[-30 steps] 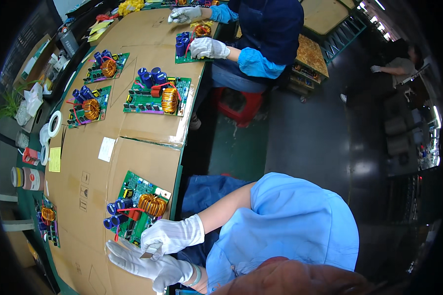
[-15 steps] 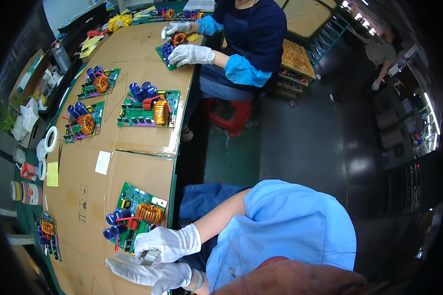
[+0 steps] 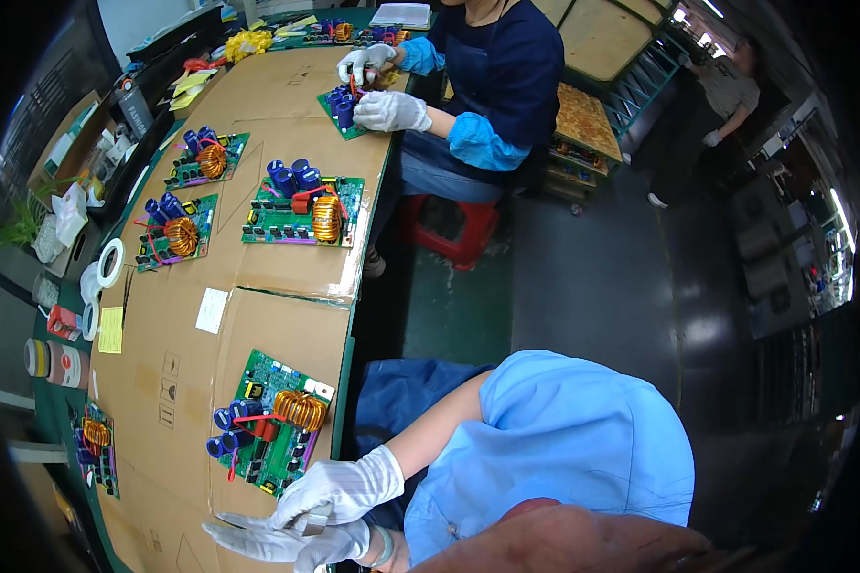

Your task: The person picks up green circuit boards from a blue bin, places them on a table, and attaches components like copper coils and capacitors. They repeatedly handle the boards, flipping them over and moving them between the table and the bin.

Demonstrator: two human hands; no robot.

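White gloves on both hands, lower centre of frame. Right hand (image 3: 344,485) comes in from the right with the arm bent, palm down over the left; its fingers pinch a small grey piece (image 3: 313,520) (metal-looking, mostly hidden). Left hand (image 3: 291,542) sits lowest, fingers straight and spread flat toward the lower left, not curled round anything; pale band (image 3: 382,546) at the wrist. Right sleeve (image 3: 554,430) is light blue, short.

Circuit board (image 3: 273,420) with blue capacitors and a copper coil lies tilted, just above the right hand; whether the glove touches its lower corner, can't tell.

Tabletop (image 3: 148,382) runs along the left half, covered in brown cardboard. Three more boards (image 3: 306,212) lie centre-left to upper left, another board (image 3: 96,447) at far lower left. White paper (image 3: 212,310), yellow note (image 3: 111,329) and white tape rolls (image 3: 111,263) left of centre.

Upper centre: co-worker (image 3: 497,86) in navy, blue sleeve covers, gloved hands on a board (image 3: 344,113). Red stool (image 3: 454,232) below, dark floor (image 3: 583,277) right of it, wood-topped cart (image 3: 588,119) above. Another person (image 3: 731,91) stands upper right.
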